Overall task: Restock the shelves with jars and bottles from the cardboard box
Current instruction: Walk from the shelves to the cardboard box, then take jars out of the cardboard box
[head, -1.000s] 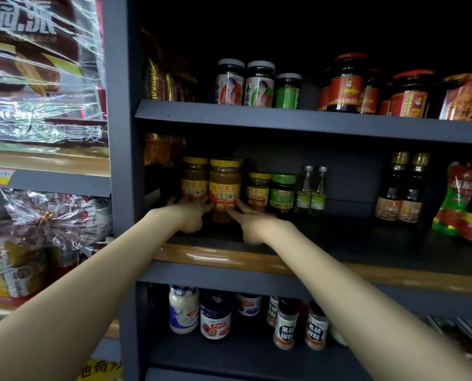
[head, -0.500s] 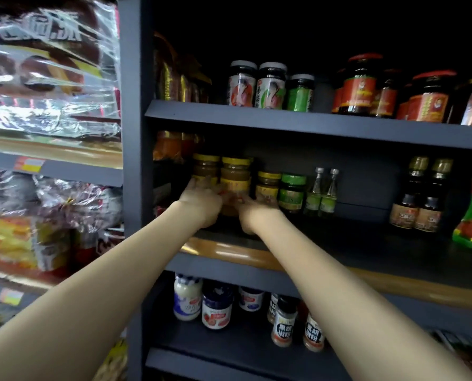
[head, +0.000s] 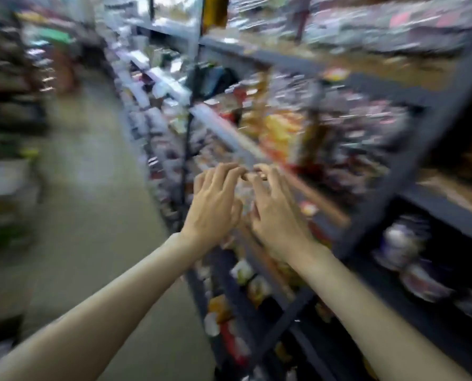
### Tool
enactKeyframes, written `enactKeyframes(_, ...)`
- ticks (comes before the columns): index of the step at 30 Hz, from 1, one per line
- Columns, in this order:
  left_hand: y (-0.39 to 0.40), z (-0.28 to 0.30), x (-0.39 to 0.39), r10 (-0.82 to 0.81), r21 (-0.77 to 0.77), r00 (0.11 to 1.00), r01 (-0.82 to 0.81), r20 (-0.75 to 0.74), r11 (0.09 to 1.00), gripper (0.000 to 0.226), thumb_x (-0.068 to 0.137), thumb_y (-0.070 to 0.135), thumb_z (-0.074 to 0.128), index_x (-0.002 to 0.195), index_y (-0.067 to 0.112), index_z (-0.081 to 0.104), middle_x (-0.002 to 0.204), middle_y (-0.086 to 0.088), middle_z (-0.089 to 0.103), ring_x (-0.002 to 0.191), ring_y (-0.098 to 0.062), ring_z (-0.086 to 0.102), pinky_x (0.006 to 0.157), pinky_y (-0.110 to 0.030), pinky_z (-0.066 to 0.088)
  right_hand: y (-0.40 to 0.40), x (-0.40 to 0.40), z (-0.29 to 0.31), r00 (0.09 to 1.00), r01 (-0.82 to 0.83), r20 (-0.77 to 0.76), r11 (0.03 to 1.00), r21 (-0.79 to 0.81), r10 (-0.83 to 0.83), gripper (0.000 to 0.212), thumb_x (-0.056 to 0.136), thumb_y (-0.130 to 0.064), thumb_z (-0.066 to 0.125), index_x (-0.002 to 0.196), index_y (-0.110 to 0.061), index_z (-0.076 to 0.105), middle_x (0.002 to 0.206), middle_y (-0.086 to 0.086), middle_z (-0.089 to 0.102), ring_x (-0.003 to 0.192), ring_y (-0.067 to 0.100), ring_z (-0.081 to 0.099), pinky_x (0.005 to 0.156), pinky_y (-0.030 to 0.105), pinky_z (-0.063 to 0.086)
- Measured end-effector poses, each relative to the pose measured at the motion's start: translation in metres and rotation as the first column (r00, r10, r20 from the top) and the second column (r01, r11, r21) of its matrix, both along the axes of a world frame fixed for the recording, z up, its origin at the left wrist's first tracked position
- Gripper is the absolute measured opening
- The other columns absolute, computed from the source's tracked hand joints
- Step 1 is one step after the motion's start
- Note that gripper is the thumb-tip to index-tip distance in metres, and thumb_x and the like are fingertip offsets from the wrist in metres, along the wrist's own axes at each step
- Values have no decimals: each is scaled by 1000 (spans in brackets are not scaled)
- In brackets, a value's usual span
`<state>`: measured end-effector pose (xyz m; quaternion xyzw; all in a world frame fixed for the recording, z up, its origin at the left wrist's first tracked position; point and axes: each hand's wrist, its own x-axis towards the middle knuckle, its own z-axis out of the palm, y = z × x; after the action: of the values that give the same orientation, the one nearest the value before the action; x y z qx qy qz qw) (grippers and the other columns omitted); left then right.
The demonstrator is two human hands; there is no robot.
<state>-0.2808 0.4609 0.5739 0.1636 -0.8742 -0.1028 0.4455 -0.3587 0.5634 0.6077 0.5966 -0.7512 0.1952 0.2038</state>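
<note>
Two hands out front, left hand (head: 214, 204) and right hand (head: 277, 215), fingers loosely curled with tips almost meeting, holding nothing. Hovering beside the dark shelves (head: 410, 171) running along the right of the aisle floor (head: 97, 204). Too smeared for counting jars, probably a few pale ones (head: 405, 243) sitting low right; cardboard box not showing anywhere.

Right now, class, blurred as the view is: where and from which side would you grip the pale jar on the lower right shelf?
Probably round its body, from the open aisle side: the pale jar seems to stand upright under a shelf board, leaving little room above. Blur hides its lid. The left hand and right hand hold nothing.
</note>
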Motion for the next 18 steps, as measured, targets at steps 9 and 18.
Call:
enactKeyframes(9,-153,-233,236,586,97,639,-712,498,695,45,60,21,41,105,16,45,98,-6,63,88,-22,55,75,-32,29,-230,166,-224,887,-424,118,686,592,446,59,68,-11,67,124,-6,51,128,25,51,105,42,57,80,44,52)
enactKeyframes(18,-198,-403,345,498,208,279,-959,821,193,41,52,13,77,91,8,64,81,-7,64,71,-27,65,62,-32,51,-344,270,-407,734,-499,269,227,837,623,41,92,-21,42,131,-9,37,134,14,38,122,31,39,93,38,37)
